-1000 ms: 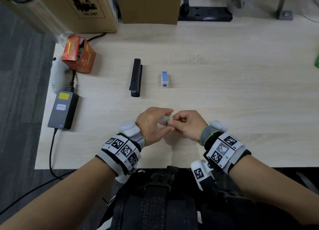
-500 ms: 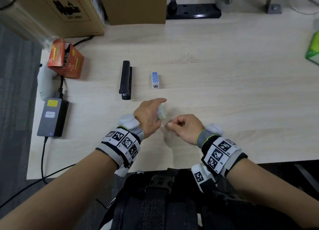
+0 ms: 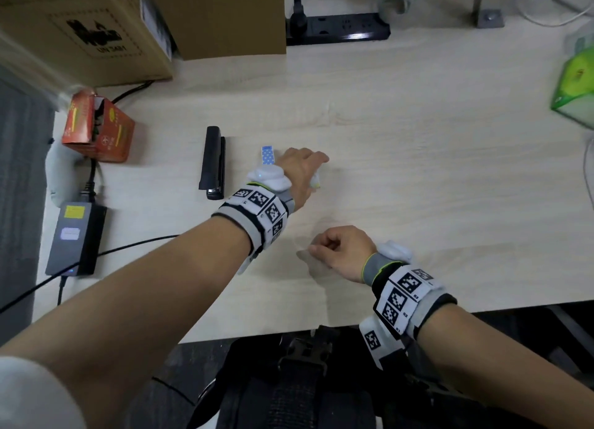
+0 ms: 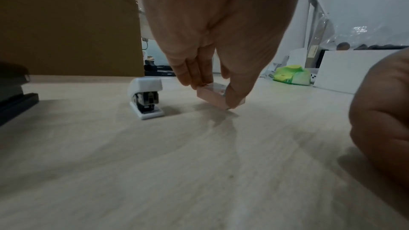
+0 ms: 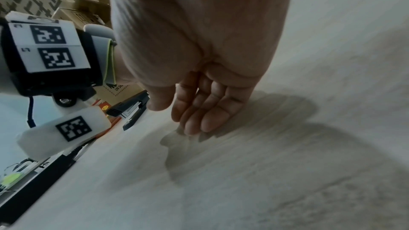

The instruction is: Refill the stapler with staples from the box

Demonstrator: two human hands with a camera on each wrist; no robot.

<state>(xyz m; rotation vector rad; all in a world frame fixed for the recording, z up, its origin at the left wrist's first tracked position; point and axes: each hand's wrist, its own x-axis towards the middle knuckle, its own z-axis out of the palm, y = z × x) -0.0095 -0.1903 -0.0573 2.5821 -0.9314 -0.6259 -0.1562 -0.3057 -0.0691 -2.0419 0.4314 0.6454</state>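
My left hand [image 3: 302,171] reaches out over the table and pinches a small pale staple box [image 4: 212,96] between thumb and fingers, its lower corner at the tabletop. The box [image 3: 315,182] peeks out under that hand in the head view. Just left of it stands a small white stapler [image 4: 145,97] with a blue dotted top [image 3: 267,154]. A long black stapler [image 3: 212,163] lies further left. My right hand [image 3: 321,251] sits nearer me, fingers [image 5: 194,125] loosely bent with tips on the wood and thumb apart. I see nothing held in it.
An orange carton [image 3: 99,129] and a grey power adapter [image 3: 77,239] with cables lie at the left edge. Cardboard boxes [image 3: 80,33] and a black power strip [image 3: 337,31] line the back. A green pack [image 3: 575,87] sits far right.
The hands have come apart. My left hand carried the staple box away from me and down beside the small white stapler. My right hand stayed near the front and lowered to the table.
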